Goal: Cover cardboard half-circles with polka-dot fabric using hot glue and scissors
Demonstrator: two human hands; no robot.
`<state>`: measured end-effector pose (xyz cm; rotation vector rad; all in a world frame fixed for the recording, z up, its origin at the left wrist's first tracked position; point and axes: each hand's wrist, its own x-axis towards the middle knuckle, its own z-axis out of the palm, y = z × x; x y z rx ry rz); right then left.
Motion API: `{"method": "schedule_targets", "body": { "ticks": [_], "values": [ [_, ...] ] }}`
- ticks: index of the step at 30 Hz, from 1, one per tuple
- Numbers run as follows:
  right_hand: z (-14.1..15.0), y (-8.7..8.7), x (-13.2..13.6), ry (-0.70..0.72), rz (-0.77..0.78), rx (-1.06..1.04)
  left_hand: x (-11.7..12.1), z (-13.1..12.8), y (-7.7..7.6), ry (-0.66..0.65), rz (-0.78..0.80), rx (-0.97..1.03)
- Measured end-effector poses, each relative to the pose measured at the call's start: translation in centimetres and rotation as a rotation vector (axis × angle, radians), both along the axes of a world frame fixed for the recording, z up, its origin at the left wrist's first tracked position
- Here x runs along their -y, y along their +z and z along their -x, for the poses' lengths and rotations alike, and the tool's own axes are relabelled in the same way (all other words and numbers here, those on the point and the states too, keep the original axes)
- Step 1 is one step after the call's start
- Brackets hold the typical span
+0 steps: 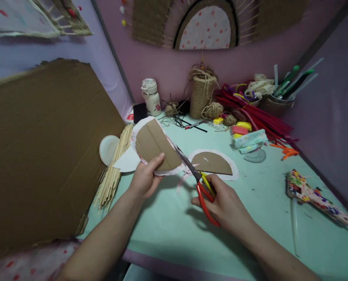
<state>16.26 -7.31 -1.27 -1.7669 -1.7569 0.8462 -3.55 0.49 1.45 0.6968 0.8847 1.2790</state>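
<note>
My left hand [147, 176] grips a half-round piece of brown cardboard [154, 142] by its lower edge, thumb on top. White and pinkish fabric or paper sticks out around the cardboard's rim. In my right hand [222, 197] are scissors [203, 195] with red and yellow handles, blades pointing up and left to the straight edge of the piece. A thin pinkish strip [182, 180] hangs near the blades. Behind the scissors a second cardboard half-round [211, 162] lies on a larger white backing on the table.
On the left stand a large cardboard sheet [45, 156], wooden sticks [115, 168] and a white paper cup or plate [108, 150]. At the back are a bottle [152, 99] and a twine roll [202, 95]. A patterned glue gun [314, 199] and a protractor [255, 155] lie right.
</note>
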Motion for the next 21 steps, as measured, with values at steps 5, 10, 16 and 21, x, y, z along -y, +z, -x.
{"method": "schedule_targets", "body": {
  "ticks": [5,10,16,21],
  "values": [
    [0.03,0.03,0.02,-0.004,-0.039,0.044,-0.09,-0.08,0.23,0.018,0.011,0.002],
    [0.03,-0.02,0.0,-0.003,-0.049,0.051,-0.15,-0.16,0.31,0.031,0.002,-0.003],
    [-0.12,-0.17,0.04,-0.008,-0.058,-0.026,-0.19,-0.11,0.25,0.026,0.014,0.003],
    [-0.2,-0.1,0.08,0.008,-0.021,-0.097,-0.18,0.0,0.1,0.029,0.003,-0.004]
  ]
}}
